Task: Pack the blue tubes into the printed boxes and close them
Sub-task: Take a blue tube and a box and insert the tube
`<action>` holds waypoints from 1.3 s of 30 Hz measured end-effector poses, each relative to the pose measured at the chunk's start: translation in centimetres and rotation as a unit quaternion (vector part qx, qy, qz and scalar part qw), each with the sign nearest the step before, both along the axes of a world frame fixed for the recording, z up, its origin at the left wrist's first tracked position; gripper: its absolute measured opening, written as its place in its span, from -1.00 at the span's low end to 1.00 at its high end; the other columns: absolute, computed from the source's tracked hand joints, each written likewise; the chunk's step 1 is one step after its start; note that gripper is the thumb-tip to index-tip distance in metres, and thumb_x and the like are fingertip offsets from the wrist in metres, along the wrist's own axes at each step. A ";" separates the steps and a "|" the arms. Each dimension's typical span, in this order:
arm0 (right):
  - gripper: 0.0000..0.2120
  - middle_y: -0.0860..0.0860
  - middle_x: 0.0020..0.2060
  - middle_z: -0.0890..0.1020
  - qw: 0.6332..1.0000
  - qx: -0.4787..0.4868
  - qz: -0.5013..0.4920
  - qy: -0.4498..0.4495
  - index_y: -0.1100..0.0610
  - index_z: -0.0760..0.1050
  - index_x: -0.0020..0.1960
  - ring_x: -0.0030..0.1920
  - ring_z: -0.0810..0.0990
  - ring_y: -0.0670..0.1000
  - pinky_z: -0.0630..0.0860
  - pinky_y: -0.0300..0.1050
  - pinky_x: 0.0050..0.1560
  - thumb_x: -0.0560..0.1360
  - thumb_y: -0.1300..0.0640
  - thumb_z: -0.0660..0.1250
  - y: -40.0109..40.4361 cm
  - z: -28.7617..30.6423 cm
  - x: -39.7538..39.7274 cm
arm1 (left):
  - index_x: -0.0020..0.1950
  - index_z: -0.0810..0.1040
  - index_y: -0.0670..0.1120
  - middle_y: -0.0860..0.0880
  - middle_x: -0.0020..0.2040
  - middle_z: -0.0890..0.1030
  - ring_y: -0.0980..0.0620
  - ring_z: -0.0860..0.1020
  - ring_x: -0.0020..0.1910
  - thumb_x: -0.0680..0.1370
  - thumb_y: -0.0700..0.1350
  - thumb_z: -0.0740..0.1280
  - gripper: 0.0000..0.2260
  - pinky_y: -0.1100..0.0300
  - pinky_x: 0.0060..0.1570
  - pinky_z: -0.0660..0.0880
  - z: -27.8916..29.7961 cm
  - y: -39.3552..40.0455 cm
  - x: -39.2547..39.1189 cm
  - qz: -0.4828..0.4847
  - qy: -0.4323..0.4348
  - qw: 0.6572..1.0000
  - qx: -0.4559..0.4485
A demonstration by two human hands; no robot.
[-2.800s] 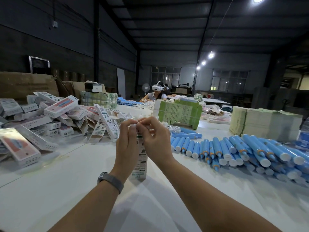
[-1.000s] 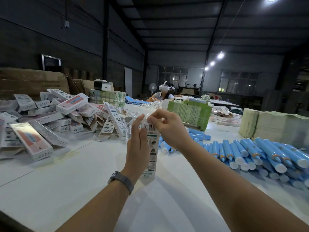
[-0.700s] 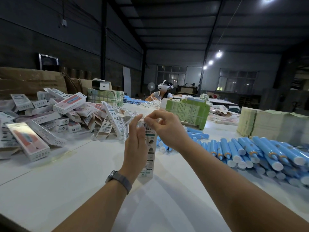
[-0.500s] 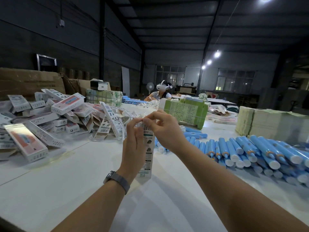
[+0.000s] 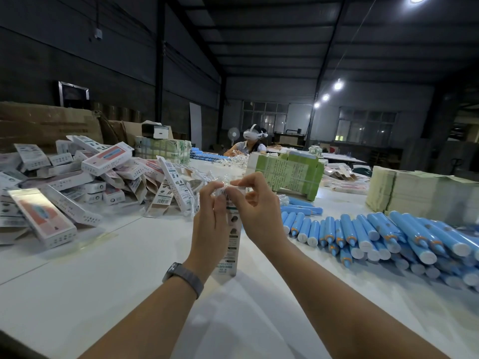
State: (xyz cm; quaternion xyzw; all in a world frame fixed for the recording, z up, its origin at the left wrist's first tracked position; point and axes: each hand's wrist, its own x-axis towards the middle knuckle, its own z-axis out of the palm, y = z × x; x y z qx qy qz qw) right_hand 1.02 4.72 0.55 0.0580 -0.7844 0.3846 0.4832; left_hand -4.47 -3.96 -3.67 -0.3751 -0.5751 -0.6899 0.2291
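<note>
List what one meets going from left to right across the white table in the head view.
Heap of white printed cardboard boxes → left hand → upright printed box held by both hands → right hand → row of blue plastic tubes → stack of pale green flat sheets.

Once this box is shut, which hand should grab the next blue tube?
Right, probably. The blue tubes lie on the table on the right hand's side. The left hand grips the upright box and faces the pile of boxes, so it suits setting this one down.
</note>
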 end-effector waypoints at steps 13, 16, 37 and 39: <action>-0.87 -0.16 -0.09 0.62 0.999 -0.002 -0.029 -0.022 -0.05 0.46 0.00 -0.29 0.62 -0.05 0.57 0.21 -0.14 0.54 -0.04 0.39 0.0 -0.6 -0.1 | 0.15 0.32 0.44 0.06 -0.10 0.65 0.09 0.64 -0.19 0.66 0.14 0.04 -0.82 0.17 -0.27 0.53 -0.3 0.1 -0.2 0.010 -0.012 1.000 -0.005; -0.85 -0.17 -0.03 0.62 0.999 0.020 -0.041 -0.026 -0.07 0.46 0.09 -0.23 0.63 -0.05 0.58 0.15 -0.12 0.56 -0.05 0.36 -0.1 -0.9 -0.2 | 0.15 0.32 0.46 0.17 -0.12 0.66 0.11 0.65 -0.21 0.66 0.12 0.04 -0.80 0.25 -0.31 0.54 -0.2 0.0 -0.1 0.005 -0.018 1.000 -0.006; -0.40 -0.02 0.15 0.50 0.977 0.117 -0.105 -0.143 -0.03 0.20 0.42 0.02 0.53 0.03 0.53 0.03 -0.01 0.47 -0.02 0.38 -0.1 -1.0 1.3 | 0.28 0.37 0.22 0.12 0.14 0.30 0.06 0.41 0.30 0.53 0.20 0.11 -0.66 -0.11 0.25 0.49 -0.5 -0.3 1.4 -0.010 0.007 1.000 -0.010; -0.39 -0.05 0.10 0.51 0.965 0.154 -0.134 -0.164 -0.03 0.25 0.42 -0.02 0.54 0.00 0.56 0.01 -0.03 0.46 -0.11 0.40 0.8 -0.1 2.7 | 0.28 0.38 0.14 0.05 0.15 0.28 0.32 0.40 0.18 0.51 0.21 0.10 -0.63 0.03 0.16 0.49 -0.7 -0.4 0.5 0.001 -0.007 1.000 -0.016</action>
